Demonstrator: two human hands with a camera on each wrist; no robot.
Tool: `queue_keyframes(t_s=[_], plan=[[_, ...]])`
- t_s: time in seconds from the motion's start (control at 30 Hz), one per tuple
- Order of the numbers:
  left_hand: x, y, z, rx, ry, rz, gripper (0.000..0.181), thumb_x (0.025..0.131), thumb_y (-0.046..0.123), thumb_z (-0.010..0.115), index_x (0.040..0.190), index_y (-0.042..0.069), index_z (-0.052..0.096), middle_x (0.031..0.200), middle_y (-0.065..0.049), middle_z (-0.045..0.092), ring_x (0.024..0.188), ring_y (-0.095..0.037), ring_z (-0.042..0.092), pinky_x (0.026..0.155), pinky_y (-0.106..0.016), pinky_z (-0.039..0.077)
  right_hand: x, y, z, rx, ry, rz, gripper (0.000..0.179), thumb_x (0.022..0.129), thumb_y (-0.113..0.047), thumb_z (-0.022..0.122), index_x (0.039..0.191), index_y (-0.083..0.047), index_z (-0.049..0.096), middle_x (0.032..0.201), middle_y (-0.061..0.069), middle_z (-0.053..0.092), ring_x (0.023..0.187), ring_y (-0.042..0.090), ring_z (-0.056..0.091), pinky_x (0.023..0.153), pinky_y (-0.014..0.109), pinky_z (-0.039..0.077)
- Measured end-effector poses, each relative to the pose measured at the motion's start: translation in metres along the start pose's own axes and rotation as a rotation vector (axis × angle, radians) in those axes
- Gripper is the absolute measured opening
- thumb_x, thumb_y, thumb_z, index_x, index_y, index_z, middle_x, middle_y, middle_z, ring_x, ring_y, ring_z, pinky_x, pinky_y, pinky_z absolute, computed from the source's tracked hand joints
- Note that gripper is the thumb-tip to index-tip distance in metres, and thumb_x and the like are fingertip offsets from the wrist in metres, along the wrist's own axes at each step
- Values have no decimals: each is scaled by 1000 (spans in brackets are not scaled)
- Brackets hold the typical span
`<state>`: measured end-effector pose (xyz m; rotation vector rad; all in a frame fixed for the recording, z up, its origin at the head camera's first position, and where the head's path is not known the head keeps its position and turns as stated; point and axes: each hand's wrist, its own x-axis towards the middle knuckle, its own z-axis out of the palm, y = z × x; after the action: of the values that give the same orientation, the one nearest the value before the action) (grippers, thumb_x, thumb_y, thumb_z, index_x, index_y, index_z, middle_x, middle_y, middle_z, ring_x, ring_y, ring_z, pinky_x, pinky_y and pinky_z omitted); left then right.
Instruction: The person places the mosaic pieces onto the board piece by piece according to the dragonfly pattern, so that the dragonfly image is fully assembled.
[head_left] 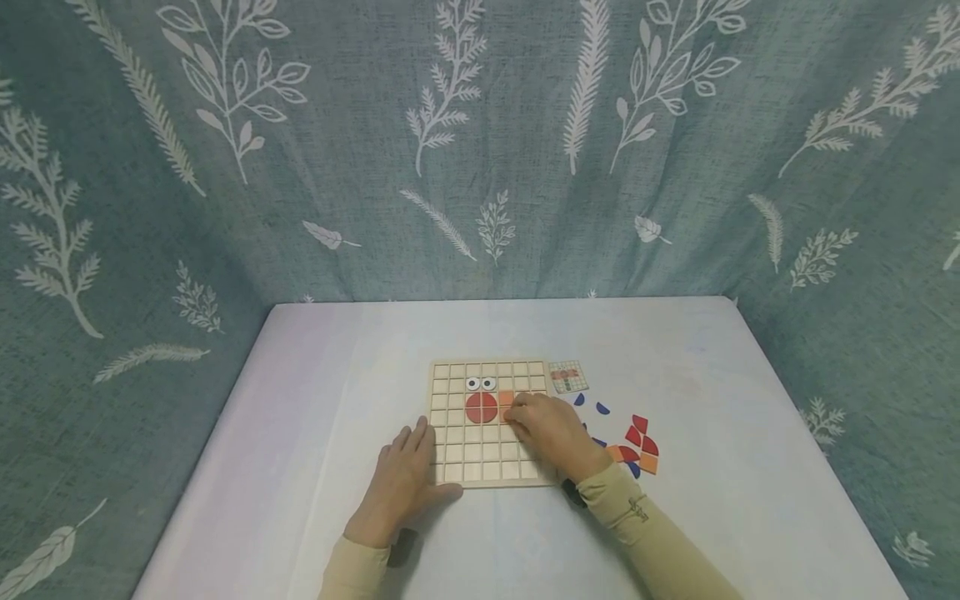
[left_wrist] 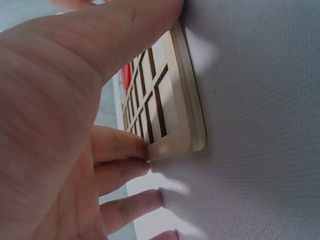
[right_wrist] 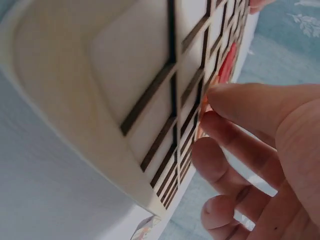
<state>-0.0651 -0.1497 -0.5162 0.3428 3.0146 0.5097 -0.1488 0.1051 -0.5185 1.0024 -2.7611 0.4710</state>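
Observation:
A wooden grid board [head_left: 470, 475] lies on the table between both hands. Two white eye pieces [head_left: 481, 384] sit in its upper cells, above a red circle [head_left: 482, 407] built from quarter pieces. An orange square [head_left: 507, 397] lies in a cell to the circle's right. My right hand [head_left: 551, 429] reaches over the board's right side and pinches another orange piece [head_left: 504, 414] between thumb and index finger, just below that square; the fingers partly hide it. My left hand [head_left: 405, 475] rests at the near left corner, straight fingers along the left edge, thumb at the front edge.
Beside the board's upper right corner lies a small pattern card [head_left: 569, 377]. Loose pieces are scattered right of the board: blue half-rounds [head_left: 603, 408], several red pieces [head_left: 633, 435] and orange squares [head_left: 648, 464]. A leaf-patterned curtain [head_left: 360, 208] surrounds the white table [head_left: 360, 350].

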Motion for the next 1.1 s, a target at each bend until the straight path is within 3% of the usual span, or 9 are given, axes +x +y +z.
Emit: queue_keyframes(t_s=[0.3,0.57,0.83,1.0,1.1], plan=[[0,0,1,-10,-9,-6,105,77,54,84,148,-11,41,155,-30,38,139,-53,38,108,-67,37,-16,-4,-14,34,-3,69,23,93,-20,76,115,-15,76,119,1,71,108,23,69,87,40,59],[0,1,-2,2,-1,-6,104,76,54,84,147,-10,43,154,-30,40,138,-53,40,107,-66,39,-33,2,-36,26,159,53,32,87,-16,82,118,-16,75,118,0,72,112,20,67,93,38,58],[-1,1,-3,10,5,0,103,77,54,83,146,-10,43,153,-30,41,137,-52,41,106,-66,40,-52,21,-49,83,312,-2,36,82,-7,83,117,-13,75,114,2,73,101,20,68,79,36,60],[-1,0,-2,13,-2,1,103,77,55,83,147,-10,43,153,-29,40,137,-52,41,106,-66,40,-66,33,-62,66,335,48,36,84,-8,82,119,-13,73,117,1,72,94,16,65,69,32,57],[-1,0,-2,13,-3,-1,104,77,55,83,147,-10,42,153,-30,40,137,-52,41,107,-66,40,-75,40,-71,57,352,79,38,84,-8,83,120,-13,73,118,1,71,97,17,65,72,34,60]])
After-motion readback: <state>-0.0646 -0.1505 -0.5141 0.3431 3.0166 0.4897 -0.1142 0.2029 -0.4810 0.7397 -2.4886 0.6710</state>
